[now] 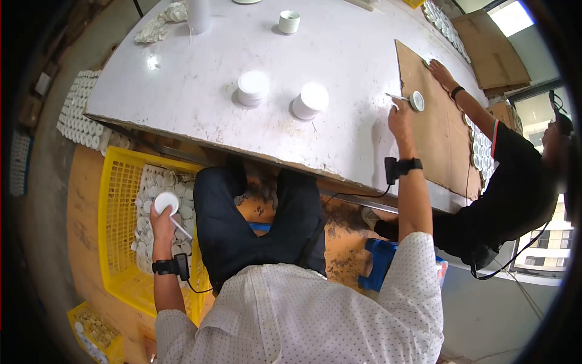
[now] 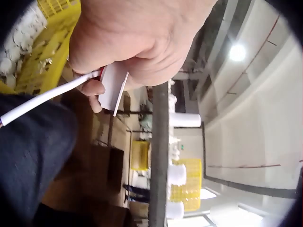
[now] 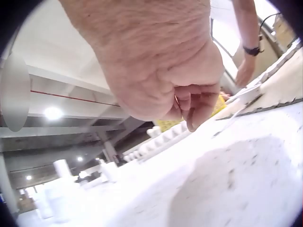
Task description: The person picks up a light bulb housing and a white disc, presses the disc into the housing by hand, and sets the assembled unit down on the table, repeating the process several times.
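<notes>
Above the yellow basket my left hand (image 1: 162, 225) grips a round white piece (image 1: 166, 202) together with a slim white stick (image 1: 180, 227). The left wrist view shows the piece (image 2: 112, 87) edge-on between the fingers, the stick (image 2: 47, 96) jutting out from the same hand (image 2: 128, 42). Over the table, beside the cardboard's left edge, is my right hand (image 1: 402, 124), its fingers loosely bent with nothing visible in them. Just beyond its fingertips are a small round white dish (image 1: 416, 101) on the cardboard and a thin stick (image 1: 395, 96) touching or beside it.
White round stacks (image 1: 253, 88) (image 1: 311, 101) and a small cup (image 1: 289, 22) stand on the white table (image 1: 200, 91). Another person's arm (image 1: 479, 112) reaches over the cardboard (image 1: 433, 133) at right. The yellow basket (image 1: 115, 230) holds many white pieces.
</notes>
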### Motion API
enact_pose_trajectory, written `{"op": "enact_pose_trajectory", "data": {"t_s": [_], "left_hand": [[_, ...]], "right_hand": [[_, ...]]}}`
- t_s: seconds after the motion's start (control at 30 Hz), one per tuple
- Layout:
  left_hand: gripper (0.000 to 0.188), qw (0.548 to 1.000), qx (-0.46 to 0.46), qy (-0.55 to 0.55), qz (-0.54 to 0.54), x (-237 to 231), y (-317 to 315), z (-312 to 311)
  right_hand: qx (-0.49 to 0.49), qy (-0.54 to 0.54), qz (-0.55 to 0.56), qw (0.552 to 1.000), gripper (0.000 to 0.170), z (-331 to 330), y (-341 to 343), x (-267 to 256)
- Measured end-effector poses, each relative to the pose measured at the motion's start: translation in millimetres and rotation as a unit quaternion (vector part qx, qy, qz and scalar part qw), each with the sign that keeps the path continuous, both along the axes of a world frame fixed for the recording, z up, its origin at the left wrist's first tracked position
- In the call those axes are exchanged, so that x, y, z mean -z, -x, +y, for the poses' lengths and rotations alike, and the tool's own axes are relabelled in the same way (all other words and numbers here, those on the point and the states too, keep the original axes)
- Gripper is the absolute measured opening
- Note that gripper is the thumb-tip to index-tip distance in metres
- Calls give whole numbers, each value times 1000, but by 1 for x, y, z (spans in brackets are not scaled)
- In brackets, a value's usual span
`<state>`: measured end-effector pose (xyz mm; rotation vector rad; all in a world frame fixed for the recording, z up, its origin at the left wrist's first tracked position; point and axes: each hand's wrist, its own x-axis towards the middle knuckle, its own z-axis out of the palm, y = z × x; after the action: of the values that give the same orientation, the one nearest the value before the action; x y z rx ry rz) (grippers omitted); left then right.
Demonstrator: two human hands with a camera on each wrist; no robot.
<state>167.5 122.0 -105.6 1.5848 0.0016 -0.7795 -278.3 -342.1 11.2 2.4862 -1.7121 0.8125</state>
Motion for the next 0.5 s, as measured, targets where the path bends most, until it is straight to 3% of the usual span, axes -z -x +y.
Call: {"op": "enact_pose_trajectory", "data": {"t_s": [0.13, 0.23, 0.3, 0.33, 0.37, 0.43, 0.5], "left_hand": [[46, 996, -28, -78, 20, 58, -47, 68], [47, 983, -93, -152, 55, 59, -50, 96], [47, 974, -129, -176, 53, 67, -51, 116], [48, 964, -165, -203, 50, 70, -51, 124], [48, 964, -165, -204, 50, 74, -52, 130], [48, 942, -99, -318, 35, 80, -49, 140], [48, 943, -73, -322, 30, 103, -49, 141]], "right_hand": [[56, 12, 123, 991, 33, -36, 12, 6], [23, 8, 199, 980, 35, -41, 7, 0], [35, -108, 283, 952, 27, -35, -5, -15], [35, -109, 284, 952, 27, -37, -5, -14], [25, -95, 316, 944, 24, -38, -5, -12], [14, -83, 349, 933, 21, -34, -8, -15], [-83, -66, 410, 906, 17, -24, -7, -21]]}}
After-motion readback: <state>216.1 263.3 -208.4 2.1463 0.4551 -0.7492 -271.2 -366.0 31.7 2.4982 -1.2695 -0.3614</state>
